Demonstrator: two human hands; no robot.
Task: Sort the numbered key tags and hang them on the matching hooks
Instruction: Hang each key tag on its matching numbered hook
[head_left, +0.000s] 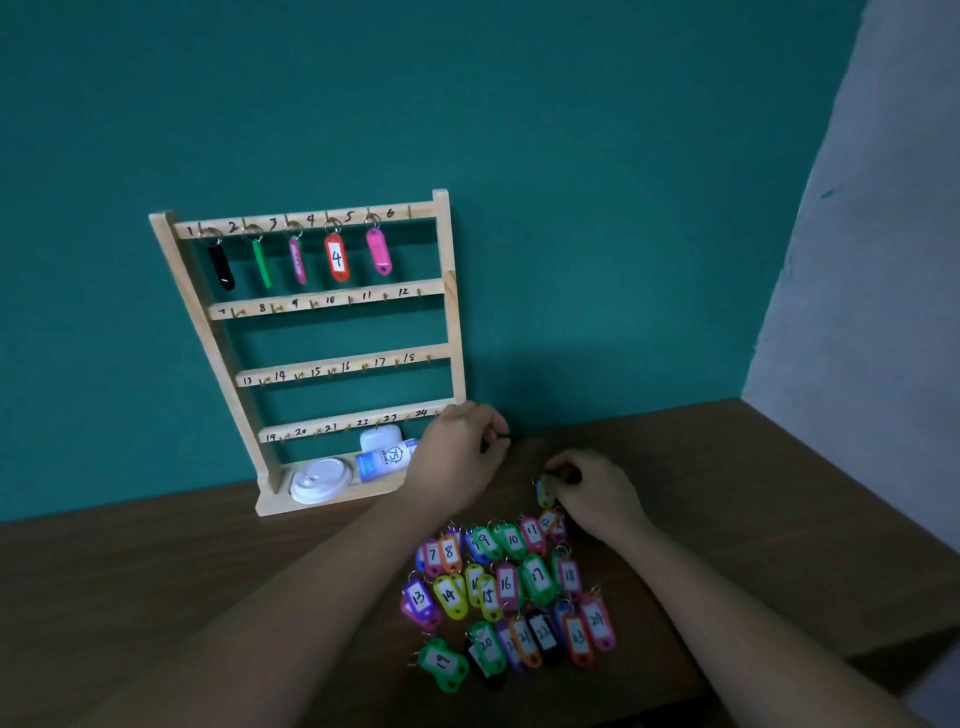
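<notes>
right fingers (566, 464) pinching yellow tag (545, 496) ring-end up — long axis near upright, left fingers (491, 422) curled, hold unclear

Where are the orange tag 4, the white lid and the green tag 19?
orange tag 4 (336, 258), head view, on its number label.
white lid (318, 479), head view, on its top face.
green tag 19 (441, 662), head view, on its number label.

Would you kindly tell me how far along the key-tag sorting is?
Done: five tags hang on hooks 1 to 5 of the rack. In hand: the right hand pinches one tag, number unreadable; the left hand hovers nearby. Left: hook 6 and the three lower rails are bare; tags 7 to 24 lie on the table.
</notes>
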